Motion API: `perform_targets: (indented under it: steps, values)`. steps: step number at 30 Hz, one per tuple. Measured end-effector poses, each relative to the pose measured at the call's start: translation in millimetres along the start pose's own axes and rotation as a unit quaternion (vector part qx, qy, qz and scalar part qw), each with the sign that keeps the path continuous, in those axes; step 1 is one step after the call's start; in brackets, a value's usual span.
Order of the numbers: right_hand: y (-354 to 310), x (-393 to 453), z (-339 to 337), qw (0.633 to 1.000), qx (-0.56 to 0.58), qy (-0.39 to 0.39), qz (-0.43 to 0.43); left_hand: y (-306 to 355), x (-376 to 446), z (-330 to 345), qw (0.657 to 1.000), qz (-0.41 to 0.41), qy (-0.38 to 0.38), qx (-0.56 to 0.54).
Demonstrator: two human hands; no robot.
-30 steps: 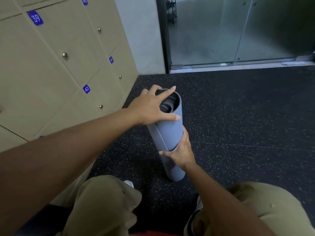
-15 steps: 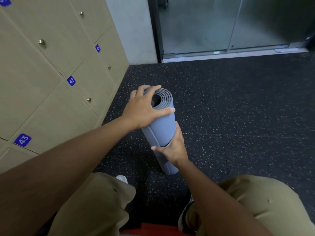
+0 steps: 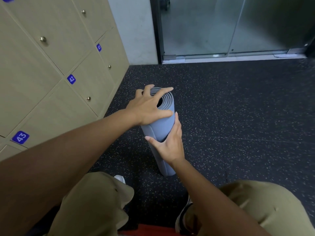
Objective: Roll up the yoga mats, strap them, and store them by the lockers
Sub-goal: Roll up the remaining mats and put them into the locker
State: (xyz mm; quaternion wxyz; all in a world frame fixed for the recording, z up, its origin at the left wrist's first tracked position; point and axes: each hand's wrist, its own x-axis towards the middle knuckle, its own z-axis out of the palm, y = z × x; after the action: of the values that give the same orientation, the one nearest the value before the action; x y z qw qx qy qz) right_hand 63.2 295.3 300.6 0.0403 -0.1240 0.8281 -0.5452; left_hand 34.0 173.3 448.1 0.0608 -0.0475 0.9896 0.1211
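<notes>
Beige lockers line the left wall, their doors fitted with small brass knobs and blue number tags reading 43, 42 and 41 from nearest to farthest. In front of them, on the dark speckled rubber floor, a rolled blue-grey yoga mat stands on end, its long axis close to vertical with the top tipped slightly away toward the lockers' far corner; the open spiral end faces up. The left hand caps that upper end, fingers spread over the rim and thumb laid along the roll's side. Just below and to the right, the right hand clasps the mat's middle, thumb across the front and fingers wrapped behind it. No strap is visible on the roll. The person's knees, in olive trousers, frame the bottom edge, with a shoe showing beside the left knee. Beyond, at upper right, a glass door in a dark frame closes off the room.
</notes>
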Motion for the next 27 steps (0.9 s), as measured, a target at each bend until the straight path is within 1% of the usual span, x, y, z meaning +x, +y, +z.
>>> perform_targets:
  steps: [3, 6, 11, 13, 16, 19, 22, 24, 27]
  values:
    - [2.9, -1.9, -3.5, 1.000, -0.007, -0.002, -0.015, -2.8, -8.3, 5.3, 0.998, 0.045, 0.042, -0.004]
    - [-0.2, -2.3, -7.4, 1.000, -0.006, 0.002, -0.017, -7.6, -13.3, 6.6, 0.996, 0.068, 0.049, 0.003]
    - [-9.0, -4.8, -2.7, 0.999, 0.006, -0.023, -0.028, -19.0, -27.1, 1.9, 0.993, 0.038, 0.100, -0.048]
    - [-20.9, -4.5, 5.6, 0.998, 0.008, -0.050, -0.039, -30.7, -36.7, -7.0, 0.990, 0.012, 0.123, -0.062]
    - [-38.2, -2.5, 18.2, 0.991, 0.002, -0.116, -0.063, -55.6, -57.7, -21.9, 0.987, -0.032, 0.140, -0.069]
    - [-45.8, -2.6, 32.0, 0.974, -0.024, -0.201, -0.099, -87.0, -88.5, -30.0, 0.983, -0.071, 0.155, -0.068]
    - [-44.9, -4.2, 41.4, 0.955, -0.064, -0.269, -0.105, -116.4, -119.2, -36.3, 0.978, -0.097, 0.171, -0.064]
    - [-41.5, -3.2, 45.1, 0.947, -0.089, -0.290, -0.107, -133.8, -135.5, -39.9, 0.977, -0.111, 0.170, -0.062]
    - [-44.6, -1.6, 51.8, 0.943, -0.103, -0.300, -0.104, -161.5, -160.4, -39.5, 0.973, -0.141, 0.176, -0.056]
